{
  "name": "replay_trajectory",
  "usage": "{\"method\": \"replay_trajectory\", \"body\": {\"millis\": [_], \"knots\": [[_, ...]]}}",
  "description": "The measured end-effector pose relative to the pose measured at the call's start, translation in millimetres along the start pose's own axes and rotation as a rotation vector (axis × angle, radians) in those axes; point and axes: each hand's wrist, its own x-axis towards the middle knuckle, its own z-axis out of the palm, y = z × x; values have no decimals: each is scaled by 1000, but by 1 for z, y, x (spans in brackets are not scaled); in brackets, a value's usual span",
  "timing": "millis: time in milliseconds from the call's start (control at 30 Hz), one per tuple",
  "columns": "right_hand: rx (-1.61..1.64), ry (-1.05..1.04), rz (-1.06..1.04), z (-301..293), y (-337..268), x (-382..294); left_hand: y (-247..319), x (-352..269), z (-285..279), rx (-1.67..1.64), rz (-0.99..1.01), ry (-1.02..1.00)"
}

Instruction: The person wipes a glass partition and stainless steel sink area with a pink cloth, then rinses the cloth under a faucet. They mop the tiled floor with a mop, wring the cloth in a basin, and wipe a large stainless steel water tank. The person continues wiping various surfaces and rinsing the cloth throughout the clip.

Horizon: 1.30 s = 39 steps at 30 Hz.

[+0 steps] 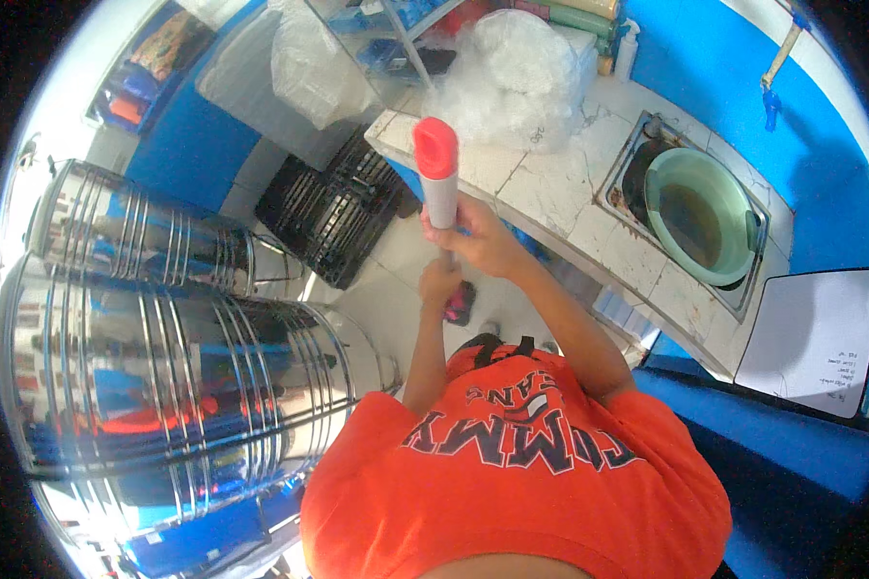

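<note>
A long cleaning-tool handle (443, 199) with a red, hollowed end cap (436, 148) points up towards me, white below the cap. My right hand (474, 235) wraps around its white grip. Lower on the thin grey shaft, my left hand (439, 281) is closed around it. Just beyond the left hand, a dark and pink item (460, 304) shows on the tiled floor (387, 264). Whether it is the tool's head or footwear cannot be told. The tool's lower end is hidden by my hands.
Shiny ribbed metal tanks (188, 376) stand at left, near a black plastic crate or pallet (333, 206). To the right runs a white-tiled counter (543, 184) bearing plastic-wrapped goods (514, 87). A green basin (666, 170) sits in its sink (626, 170).
</note>
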Motion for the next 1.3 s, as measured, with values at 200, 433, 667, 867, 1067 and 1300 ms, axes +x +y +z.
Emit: {"method": "replay_trajectory", "body": {"millis": [200,433,667,867,1067,1300], "knots": [[-102,92,-5,-7,76,108,-21,78,-27,-209,-257,160],[-453,244,-26,-32,141,294,-66,198,-61,-242,-133,101],[-604,360,133,-59,184,360,-44,236,-148,-975,59,-169],[-399,337,220,-50,189,277,-10,268,-210,-1630,-20,-591],[-473,206,473,-16,159,151,48,243,-190,-1681,-29,-709],[-352,847,493,-65,121,56,113,206,-102,-1353,-51,-1196]]}}
